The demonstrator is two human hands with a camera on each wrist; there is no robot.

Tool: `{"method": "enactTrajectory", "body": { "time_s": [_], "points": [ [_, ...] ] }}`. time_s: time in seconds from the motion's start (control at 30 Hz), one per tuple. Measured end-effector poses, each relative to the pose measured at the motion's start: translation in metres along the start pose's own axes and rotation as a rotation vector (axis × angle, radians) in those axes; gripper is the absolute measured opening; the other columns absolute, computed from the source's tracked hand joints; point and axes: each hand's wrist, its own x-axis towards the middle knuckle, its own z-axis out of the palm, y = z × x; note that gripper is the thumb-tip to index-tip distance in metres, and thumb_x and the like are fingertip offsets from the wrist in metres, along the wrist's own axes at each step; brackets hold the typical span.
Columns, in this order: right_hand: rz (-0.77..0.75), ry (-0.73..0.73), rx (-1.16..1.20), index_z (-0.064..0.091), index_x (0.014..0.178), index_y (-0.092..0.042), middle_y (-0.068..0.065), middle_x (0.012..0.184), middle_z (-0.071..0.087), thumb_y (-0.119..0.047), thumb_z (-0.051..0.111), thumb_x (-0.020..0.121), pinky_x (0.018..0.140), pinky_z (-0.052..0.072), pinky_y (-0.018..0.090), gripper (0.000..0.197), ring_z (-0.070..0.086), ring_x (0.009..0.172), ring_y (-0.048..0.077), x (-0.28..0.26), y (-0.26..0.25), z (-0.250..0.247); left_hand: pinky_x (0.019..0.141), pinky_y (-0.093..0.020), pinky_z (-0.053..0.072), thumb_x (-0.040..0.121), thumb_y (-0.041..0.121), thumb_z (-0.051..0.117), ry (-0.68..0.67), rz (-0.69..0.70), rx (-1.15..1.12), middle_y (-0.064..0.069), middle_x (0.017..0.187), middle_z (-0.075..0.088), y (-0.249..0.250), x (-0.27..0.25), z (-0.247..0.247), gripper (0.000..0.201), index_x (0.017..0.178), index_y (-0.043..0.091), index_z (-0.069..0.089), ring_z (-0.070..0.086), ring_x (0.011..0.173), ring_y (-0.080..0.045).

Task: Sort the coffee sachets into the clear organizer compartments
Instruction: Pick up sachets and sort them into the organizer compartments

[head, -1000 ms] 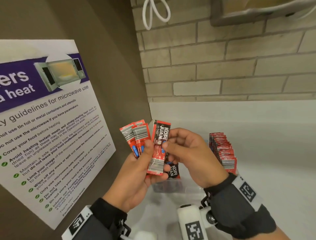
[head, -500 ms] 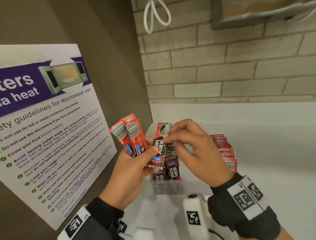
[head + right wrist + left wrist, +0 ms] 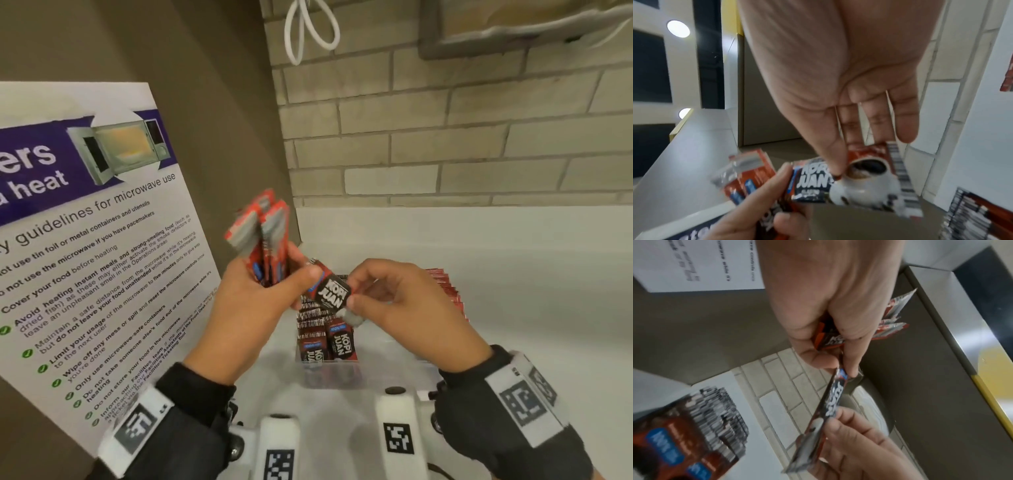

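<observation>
My left hand grips a bundle of red sachets that stands upright and looks blurred. Its thumb also touches one end of a black Kopi Juan sachet. My right hand pinches the other end of that sachet, thumb on its printed face. In the left wrist view the sachet is stretched edge-on between both hands. It hangs just above the clear organizer, whose left compartment holds a row of dark sachets. The right compartment holds red sachets.
A microwave-guidelines poster leans on the brown side wall at the left. Behind the white counter is a brick wall, with a white cable loop hanging above. White wrist-camera mounts sit below my hands.
The black sachet has swung from upright in my left hand to tilted between both hands, lower and nearer the organizer. My right hand now pinches its end. The red bundle has tipped up.
</observation>
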Motion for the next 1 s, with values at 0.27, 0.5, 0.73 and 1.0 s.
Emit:
{"method": "enactTrajectory", "body": {
  "time_s": [0.27,0.5,0.73,1.0],
  "points": [
    [0.129,0.001,-0.14,0.053,0.065,-0.022,-0.008,0.062,0.055,-0.003,0.072,0.076,0.054,0.039,0.009,0.029,0.047,0.051,-0.002,0.001,0.026,0.008,0.055,-0.02,0.049,0.071,0.024,0.069,0.1,-0.047,0.014,0.002,0.071,0.065,-0.016,-0.003,-0.007,0.016,0.08,0.015,0.059,0.063,0.067,-0.011],
    [0.328,-0.217,-0.368,0.048,0.063,-0.018,-0.007,0.062,0.053,-0.004,0.07,0.073,0.05,0.036,0.013,0.029,0.052,0.059,0.01,0.01,0.057,0.039,0.051,-0.019,0.048,0.069,0.024,0.067,0.21,-0.231,-0.114,0.002,0.069,0.063,-0.042,-0.025,-0.027,0.019,0.082,0.014,0.057,0.061,0.062,-0.01],
    [0.377,-0.285,-0.477,0.035,0.081,-0.02,-0.011,0.069,0.039,-0.021,0.073,0.076,0.046,0.024,0.016,0.039,0.035,0.058,-0.001,0.012,0.056,0.043,0.054,-0.024,0.047,0.08,0.013,0.065,0.234,-0.365,-0.118,0.001,0.068,0.063,-0.066,-0.045,-0.032,0.009,0.084,0.012,0.056,0.062,0.061,-0.01],
    [0.509,-0.364,-0.343,0.036,0.12,-0.014,0.002,0.116,0.057,-0.024,0.078,0.072,0.084,0.045,0.027,0.065,0.057,0.105,0.018,0.02,0.059,0.047,0.061,-0.028,0.048,0.086,0.01,0.063,0.178,-0.561,-0.086,-0.004,0.068,0.064,-0.09,-0.06,-0.031,0.005,0.085,0.009,0.057,0.061,0.067,-0.014]
  ]
}}
